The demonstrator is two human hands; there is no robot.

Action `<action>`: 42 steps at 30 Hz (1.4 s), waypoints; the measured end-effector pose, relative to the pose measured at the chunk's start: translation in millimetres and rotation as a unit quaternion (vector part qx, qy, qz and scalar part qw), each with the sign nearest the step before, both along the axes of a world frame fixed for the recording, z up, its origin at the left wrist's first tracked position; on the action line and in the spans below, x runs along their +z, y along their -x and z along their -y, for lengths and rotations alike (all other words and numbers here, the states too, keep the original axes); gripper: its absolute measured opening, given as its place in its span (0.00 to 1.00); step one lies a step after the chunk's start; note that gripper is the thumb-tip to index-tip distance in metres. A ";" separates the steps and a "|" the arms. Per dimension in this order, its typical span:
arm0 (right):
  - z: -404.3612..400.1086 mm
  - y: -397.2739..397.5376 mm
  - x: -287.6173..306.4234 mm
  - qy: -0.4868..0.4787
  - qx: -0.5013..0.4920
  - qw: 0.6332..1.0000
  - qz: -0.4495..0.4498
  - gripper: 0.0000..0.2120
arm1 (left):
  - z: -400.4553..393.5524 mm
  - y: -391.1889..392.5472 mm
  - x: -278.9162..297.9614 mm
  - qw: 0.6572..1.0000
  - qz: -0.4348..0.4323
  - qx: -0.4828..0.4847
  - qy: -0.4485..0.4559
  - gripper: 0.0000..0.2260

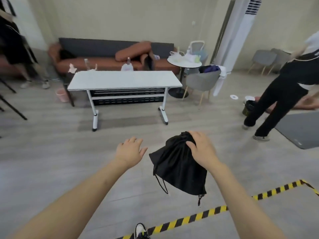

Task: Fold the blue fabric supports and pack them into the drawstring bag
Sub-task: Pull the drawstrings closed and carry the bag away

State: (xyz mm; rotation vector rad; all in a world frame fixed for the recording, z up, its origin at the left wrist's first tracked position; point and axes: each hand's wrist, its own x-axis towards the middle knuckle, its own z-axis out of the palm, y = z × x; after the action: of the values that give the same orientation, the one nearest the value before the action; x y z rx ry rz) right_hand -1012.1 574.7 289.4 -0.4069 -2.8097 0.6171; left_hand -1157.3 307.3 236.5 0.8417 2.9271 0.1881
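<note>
A black drawstring bag [179, 167] hangs in the air in front of me, its gathered top up and its cords dangling below. My right hand [202, 149] grips the gathered top of the bag. My left hand [130, 150] is held out flat to the left of the bag, fingers spread, touching nothing. No blue fabric is visible; the bag's inside is hidden.
A white folding table [124, 80] stands ahead on the grey floor, with a brown sofa [110, 62] behind it. A person in black trousers [279, 100] bends at the right. Yellow-black tape [207, 213] crosses the floor near my shoe [140, 230]. A grey chair [202, 81] stands right of the table.
</note>
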 end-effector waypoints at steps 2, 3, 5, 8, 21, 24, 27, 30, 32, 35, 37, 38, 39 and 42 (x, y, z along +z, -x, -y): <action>-13.8 47.3 4.4 -0.003 0.001 1.000 -0.003 0.20 | -9.3 47.2 3.0 1.000 0.005 0.009 -0.006 0.24; -18.9 69.8 8.3 -0.004 0.001 1.000 -0.004 0.20 | -13.8 69.8 6.0 1.000 0.007 0.012 -0.010 0.24; -28.4 116.5 15.0 -0.004 0.008 1.000 -0.007 0.20 | -23.3 115.4 12.2 1.000 -0.001 0.016 -0.016 0.24; -39.5 188.0 28.5 0.010 0.030 0.999 -0.027 0.18 | -36.4 181.0 28.2 0.999 -0.014 0.025 -0.030 0.24; -105.6 496.8 35.9 0.022 0.114 0.991 -0.066 0.19 | -96.7 449.5 36.6 0.995 -0.073 0.064 0.001 0.25; -128.1 569.1 36.6 0.026 0.131 0.989 -0.060 0.19 | -119.4 516.2 38.4 0.994 -0.073 0.074 0.016 0.25; -147.8 641.3 45.3 0.032 0.155 0.985 -0.063 0.19 | -136.6 582.5 43.7 0.992 -0.072 0.098 0.011 0.24; -167.1 714.3 55.5 0.032 0.174 0.982 -0.065 0.20 | -152.3 645.6 51.5 0.990 -0.080 0.117 0.010 0.23; -179.7 759.4 64.4 0.033 0.175 0.981 -0.074 0.19 | -162.5 682.3 55.8 0.989 -0.080 0.123 0.006 0.23; -197.5 827.6 80.1 0.034 0.173 0.979 -0.098 0.19 | -177.1 741.4 61.9 0.987 -0.086 0.134 -0.001 0.23; -208.7 875.9 90.0 0.036 0.172 0.977 -0.121 0.18 | -187.2 784.8 65.8 0.987 -0.086 0.133 -0.004 0.23; -213.0 900.0 94.7 0.033 0.172 0.976 -0.132 0.18 | -191.6 807.5 67.5 0.988 -0.089 0.130 -0.003 0.23; -217.6 925.4 99.1 0.029 0.173 0.974 -0.143 0.18 | -195.6 831.5 69.3 0.987 -0.094 0.127 -0.001 0.24; -233.7 1000.3 114.9 0.010 0.176 0.967 -0.184 0.18 | -207.6 907.0 76.2 0.986 -0.117 0.122 -0.004 0.23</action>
State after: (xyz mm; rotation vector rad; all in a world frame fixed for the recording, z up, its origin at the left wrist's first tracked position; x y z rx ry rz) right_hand -2012.3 808.5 404.4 0.1971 -2.5274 0.7072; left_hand -2064.2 514.9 312.8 0.5360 3.2473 0.1237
